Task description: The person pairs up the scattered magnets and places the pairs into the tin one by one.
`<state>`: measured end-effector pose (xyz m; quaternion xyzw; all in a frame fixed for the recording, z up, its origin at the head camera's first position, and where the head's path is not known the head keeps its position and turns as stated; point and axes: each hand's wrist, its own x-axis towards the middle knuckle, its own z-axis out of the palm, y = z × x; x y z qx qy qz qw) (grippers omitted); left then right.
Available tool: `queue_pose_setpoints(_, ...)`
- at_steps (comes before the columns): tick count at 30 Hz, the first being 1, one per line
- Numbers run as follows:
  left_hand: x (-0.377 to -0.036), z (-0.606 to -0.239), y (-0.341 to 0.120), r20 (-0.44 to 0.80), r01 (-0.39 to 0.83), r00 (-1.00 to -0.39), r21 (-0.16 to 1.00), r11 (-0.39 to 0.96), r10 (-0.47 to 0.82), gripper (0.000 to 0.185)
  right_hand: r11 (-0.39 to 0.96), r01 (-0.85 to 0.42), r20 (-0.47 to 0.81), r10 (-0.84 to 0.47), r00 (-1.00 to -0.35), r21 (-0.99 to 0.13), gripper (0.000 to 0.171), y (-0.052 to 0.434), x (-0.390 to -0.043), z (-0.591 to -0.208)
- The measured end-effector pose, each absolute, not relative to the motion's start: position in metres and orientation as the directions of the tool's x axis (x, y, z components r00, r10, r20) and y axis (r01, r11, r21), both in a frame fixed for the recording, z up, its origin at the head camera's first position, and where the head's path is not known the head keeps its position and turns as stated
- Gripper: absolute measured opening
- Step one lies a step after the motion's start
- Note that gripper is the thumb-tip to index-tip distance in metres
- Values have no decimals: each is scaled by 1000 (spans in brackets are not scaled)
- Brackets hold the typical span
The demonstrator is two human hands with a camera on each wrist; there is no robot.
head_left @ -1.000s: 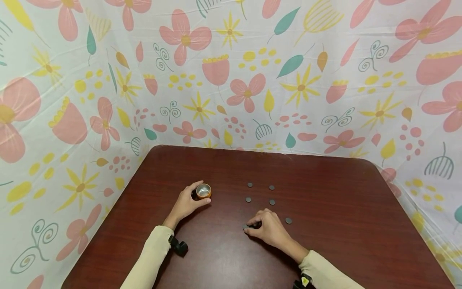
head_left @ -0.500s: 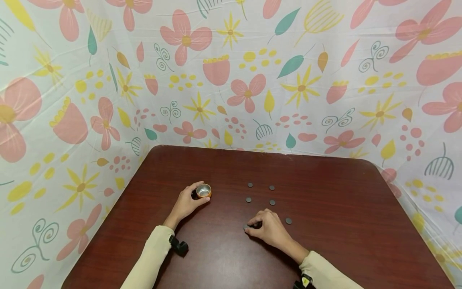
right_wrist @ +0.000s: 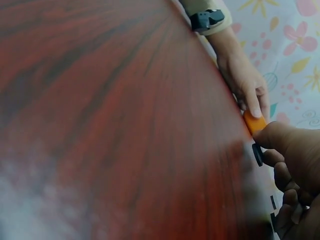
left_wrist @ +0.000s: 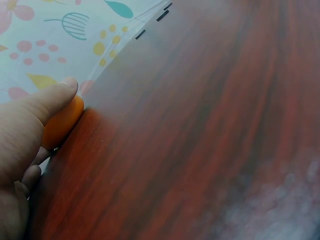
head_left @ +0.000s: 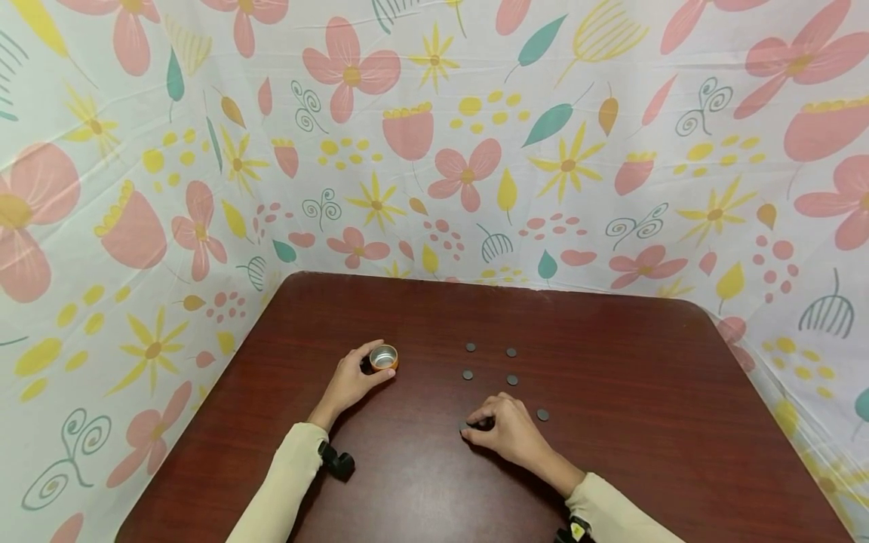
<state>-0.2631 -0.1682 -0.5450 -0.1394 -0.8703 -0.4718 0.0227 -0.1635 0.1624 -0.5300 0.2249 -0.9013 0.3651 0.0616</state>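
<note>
Holding small orange cup [head_left: 383,357] — left hand [head_left: 348,383] — inside unclear.

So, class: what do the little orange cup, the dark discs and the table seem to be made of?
Cup: probably metal, with an orange coat outside and a shiny silver inside.
Discs: unclear, dull dark grey, flat, too small to tell.
Table: wood or wood-look laminate, with reddish-brown grain streaks and a glossy sheen.

Glossy wood table [head_left: 611,452] — metal tin [head_left: 383,357]
</note>
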Motion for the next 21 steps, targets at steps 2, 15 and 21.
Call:
queue_pose_setpoints(2, -264, -546, -169, 165, 259, -961, 815, 518, 221, 74, 623, -469, 288, -374, -882, -626, 9, 163, -164, -530)
queue_pose_setpoints(15, -265, -547, -169, 156, 254, -962, 810, 529, 224, 73, 564, -552, 319, -462, -827, -614, 9, 169, -173, -524)
queue_pose_setpoints(21, -266, -547, -170, 161, 259, -961, 811, 525, 224, 74, 558, -576, 322, -491, -809, -597, 9, 169, -179, -520)
